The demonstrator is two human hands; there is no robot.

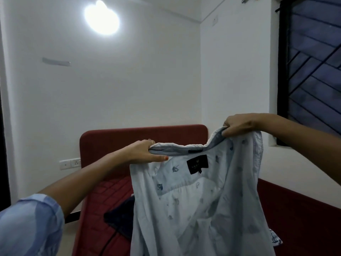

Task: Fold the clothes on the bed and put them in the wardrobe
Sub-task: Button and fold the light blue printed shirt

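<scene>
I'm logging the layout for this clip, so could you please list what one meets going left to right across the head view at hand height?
Wall socket → left hand → shirt collar → right hand → window.

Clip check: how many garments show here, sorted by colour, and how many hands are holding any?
Light blue shirt, held up by the collar: 1
Dark navy garment, lying on the red bed: 1
Garments total: 2
Hands gripping the shirt: 2, left hand and right hand
</scene>
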